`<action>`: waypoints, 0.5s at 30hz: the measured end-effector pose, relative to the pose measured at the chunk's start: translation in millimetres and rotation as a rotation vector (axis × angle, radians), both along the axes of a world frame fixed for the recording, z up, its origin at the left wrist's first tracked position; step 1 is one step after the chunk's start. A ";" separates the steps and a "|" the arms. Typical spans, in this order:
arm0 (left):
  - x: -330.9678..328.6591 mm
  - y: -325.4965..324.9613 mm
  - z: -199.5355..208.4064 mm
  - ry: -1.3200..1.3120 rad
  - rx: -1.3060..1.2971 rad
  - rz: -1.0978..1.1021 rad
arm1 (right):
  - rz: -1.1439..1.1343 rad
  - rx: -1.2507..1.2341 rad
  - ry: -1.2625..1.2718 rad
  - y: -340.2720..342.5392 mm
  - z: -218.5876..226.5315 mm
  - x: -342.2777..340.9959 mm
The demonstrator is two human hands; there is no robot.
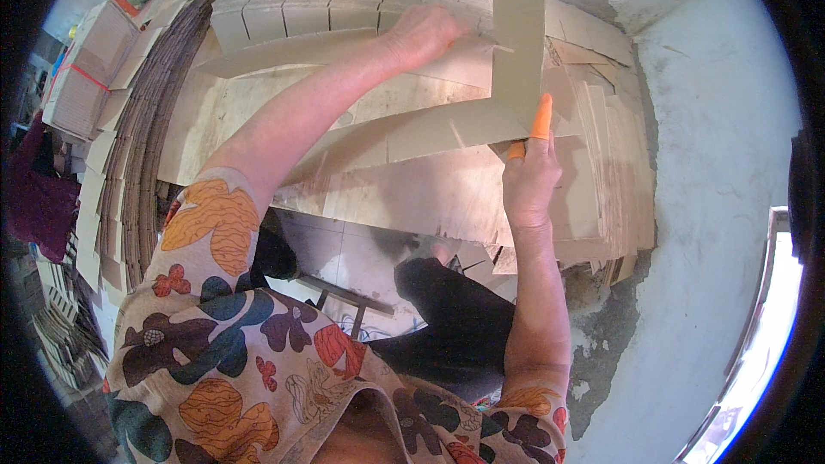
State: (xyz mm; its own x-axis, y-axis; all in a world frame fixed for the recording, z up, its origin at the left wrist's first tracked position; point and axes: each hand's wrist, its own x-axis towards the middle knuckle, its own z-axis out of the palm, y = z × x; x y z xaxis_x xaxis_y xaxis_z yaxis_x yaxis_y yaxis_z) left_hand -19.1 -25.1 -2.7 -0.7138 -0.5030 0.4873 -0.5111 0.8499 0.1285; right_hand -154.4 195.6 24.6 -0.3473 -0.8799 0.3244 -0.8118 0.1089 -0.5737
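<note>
My right hand point(530, 180) wears orange finger covers on its thumb and a finger. It grips slotted cardboard strips where two meet at an angle: one strip point(518, 26) rises away from me, the other strip point(404, 137) stretches left across the table. My left hand point(427, 34) reaches to the far side, its fingers bent and closed at the edge of another cardboard strip point(292, 56), in front of the stacked strips. Its fingertips are partly hidden and slightly blurred.
Slotted cardboard stacks point(309, 13) line the back of the wooden table point(412, 193). More cardboard stands in piles at left point(142, 129) and right point(614, 172). A peeling wall point(713, 120) bounds the right side. A bundle tied with red strap point(90, 69) lies at far left.
</note>
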 end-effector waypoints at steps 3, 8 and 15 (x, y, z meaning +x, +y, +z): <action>-3.4 9.7 7.7 -0.010 -0.057 -0.008 | 0.052 -0.049 0.158 0.9 -7.4 -7.4; -1.7 30.9 17.2 0.083 -0.063 -0.081 | 0.086 -0.036 0.190 -1.8 -21.9 -14.7; 7.6 64.9 35.1 0.168 0.364 -0.205 | 0.071 0.007 0.236 1.9 -33.8 -16.0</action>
